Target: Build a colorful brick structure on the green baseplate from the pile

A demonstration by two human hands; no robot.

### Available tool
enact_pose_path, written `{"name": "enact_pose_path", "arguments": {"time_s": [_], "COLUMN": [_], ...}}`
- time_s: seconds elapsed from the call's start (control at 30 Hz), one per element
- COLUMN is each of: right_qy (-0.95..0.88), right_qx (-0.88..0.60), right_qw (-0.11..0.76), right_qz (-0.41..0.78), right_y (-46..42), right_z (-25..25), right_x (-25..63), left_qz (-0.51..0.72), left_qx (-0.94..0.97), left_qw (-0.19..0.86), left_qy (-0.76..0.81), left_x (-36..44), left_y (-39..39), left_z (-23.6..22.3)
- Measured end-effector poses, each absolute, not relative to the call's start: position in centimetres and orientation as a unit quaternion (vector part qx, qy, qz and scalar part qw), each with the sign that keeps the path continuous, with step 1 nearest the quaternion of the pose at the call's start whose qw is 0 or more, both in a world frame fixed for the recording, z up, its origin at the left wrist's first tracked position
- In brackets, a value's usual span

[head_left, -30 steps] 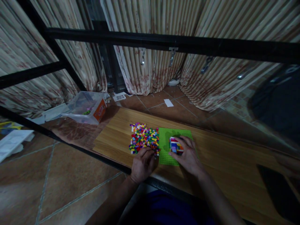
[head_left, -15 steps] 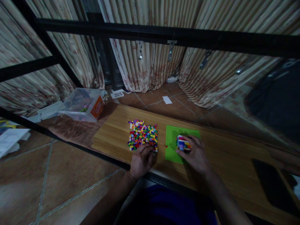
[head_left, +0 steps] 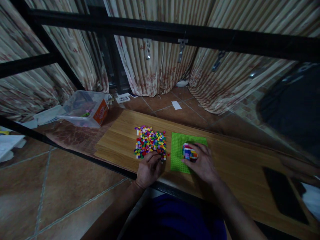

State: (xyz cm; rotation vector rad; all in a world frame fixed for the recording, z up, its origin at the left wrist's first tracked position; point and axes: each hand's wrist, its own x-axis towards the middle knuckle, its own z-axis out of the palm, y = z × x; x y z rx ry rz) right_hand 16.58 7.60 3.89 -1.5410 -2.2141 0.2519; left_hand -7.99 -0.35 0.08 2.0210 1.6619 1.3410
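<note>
A block of stacked toy bricks (head_left: 186, 154), with white, blue, red and orange rows, sits on the green baseplate (head_left: 176, 163). My right hand (head_left: 203, 163) grips it, thumb at the near side and fingers over the far side. At the near edge of a pile of loose toy bricks (head_left: 150, 140) is my left hand (head_left: 148, 170), its fingers curled and pinched together; whatever they hold is hidden. One small red brick (head_left: 168, 154) lies between the pile and the baseplate's left edge.
The wooden board (head_left: 120, 133) carries the bricks and a dark flat object (head_left: 285, 195) at the right. A clear plastic box (head_left: 85, 110) with an orange label stands beyond its left end. A black metal bar (head_left: 160, 28) crosses in front of the curtains (head_left: 150, 73).
The baseplate has slid slightly left toward the pile, with my right hand and the brick block. The red brick, formerly at the plate's edge, now lies just off it. My left hand stays by the pile.
</note>
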Motion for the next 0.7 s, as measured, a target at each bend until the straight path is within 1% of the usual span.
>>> {"name": "enact_pose_path", "arguments": {"time_s": [0.13,0.3,0.4,0.5,0.63,0.7], "right_qy": [-0.786,-0.813,-0.838,-0.836,-0.832,-0.832], "right_qx": [-0.575,-0.536,-0.497,-0.506,-0.523,-0.523], "right_qw": [0.216,0.224,0.215,0.194,0.165,0.164], "right_qz": [0.074,0.034,0.069,0.090,0.087,0.085], "right_y": [7.7,6.4,5.2,4.8,5.2,5.3], "right_z": [4.0,5.0,5.3,4.8,3.7,3.4], "right_x": [17.5,16.0,12.7,9.7,8.3,8.3], "left_qz": [0.469,0.471,0.472,0.476,0.482,0.479], "left_qx": [0.675,0.677,0.676,0.672,0.667,0.671], "left_qw": [0.096,0.085,0.084,0.081,0.076,0.074], "left_qy": [0.562,0.559,0.560,0.562,0.562,0.561], "left_x": [-8.1,-8.1,-8.0,-8.0,-8.0,-8.1], "left_y": [-0.4,-0.5,-0.5,-0.4,-0.3,-0.3], "left_z": [0.0,0.1,0.4,0.7,0.9,0.9]}}
